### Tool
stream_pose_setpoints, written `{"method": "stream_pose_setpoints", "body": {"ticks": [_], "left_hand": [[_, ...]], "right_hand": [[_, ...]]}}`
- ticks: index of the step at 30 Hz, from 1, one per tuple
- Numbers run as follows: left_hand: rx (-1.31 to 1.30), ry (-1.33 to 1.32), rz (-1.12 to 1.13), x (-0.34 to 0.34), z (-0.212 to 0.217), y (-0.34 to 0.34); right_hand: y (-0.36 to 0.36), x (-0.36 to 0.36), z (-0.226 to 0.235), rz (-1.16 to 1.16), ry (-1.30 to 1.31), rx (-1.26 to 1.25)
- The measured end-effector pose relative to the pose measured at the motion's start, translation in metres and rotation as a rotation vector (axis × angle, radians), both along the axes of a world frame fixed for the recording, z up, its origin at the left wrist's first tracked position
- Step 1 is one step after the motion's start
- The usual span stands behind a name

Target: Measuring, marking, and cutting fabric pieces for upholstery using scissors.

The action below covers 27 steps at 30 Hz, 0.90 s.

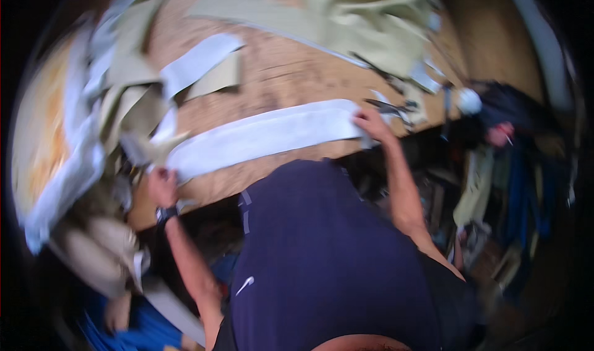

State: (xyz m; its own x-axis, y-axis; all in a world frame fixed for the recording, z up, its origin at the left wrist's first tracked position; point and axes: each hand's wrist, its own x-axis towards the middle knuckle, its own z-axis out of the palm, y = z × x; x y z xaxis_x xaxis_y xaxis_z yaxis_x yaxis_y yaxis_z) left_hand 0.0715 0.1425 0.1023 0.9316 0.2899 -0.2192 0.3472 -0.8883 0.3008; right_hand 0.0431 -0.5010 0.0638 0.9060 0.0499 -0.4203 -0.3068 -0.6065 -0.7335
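A long white strip of material (266, 134), rounded at its far right corner, stretches across the near part of the wooden table. Its left end is pinched in my left hand (163, 187), which has a dark watch on the wrist. At the other end my right hand (373, 124) grips the strip's right edge, fingers closed. Just beyond my right hand lies a dark pair of scissors (390, 108), blurred. Beige scraps (137, 142) crowd close to my left hand.
A heap of beige material (371, 29) covers the table's far right. Smaller white (201, 63) and beige pieces (216, 78) lie beyond the strip. More sheets pile up along the left (133, 41). Below the wooden table (278, 72), at right, is dark clutter (482, 208).
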Motion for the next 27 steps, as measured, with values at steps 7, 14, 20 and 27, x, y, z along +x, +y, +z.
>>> {"method": "stream_pose_setpoints", "body": {"ticks": [7, 14, 20, 27], "left_hand": [[-0.418, -0.18, -0.37, 0.038, 0.004, -0.133], [-0.851, 0.07, -0.772, 0.016, 0.097, -0.337], [-1.165, 0.141, -0.611, 0.036, 0.161, -0.334], [-1.13, -0.649, -0.023, 0.063, 0.236, -0.164]], "right_hand": [[0.001, 0.0, 0.025, -0.274, 0.251, 0.19], [0.091, 0.01, 0.095, -0.271, 0.135, 0.819], [0.12, 0.028, 0.148, -0.133, -0.42, 0.704], [0.145, 0.043, 0.156, 0.383, 0.124, 0.722]]}}
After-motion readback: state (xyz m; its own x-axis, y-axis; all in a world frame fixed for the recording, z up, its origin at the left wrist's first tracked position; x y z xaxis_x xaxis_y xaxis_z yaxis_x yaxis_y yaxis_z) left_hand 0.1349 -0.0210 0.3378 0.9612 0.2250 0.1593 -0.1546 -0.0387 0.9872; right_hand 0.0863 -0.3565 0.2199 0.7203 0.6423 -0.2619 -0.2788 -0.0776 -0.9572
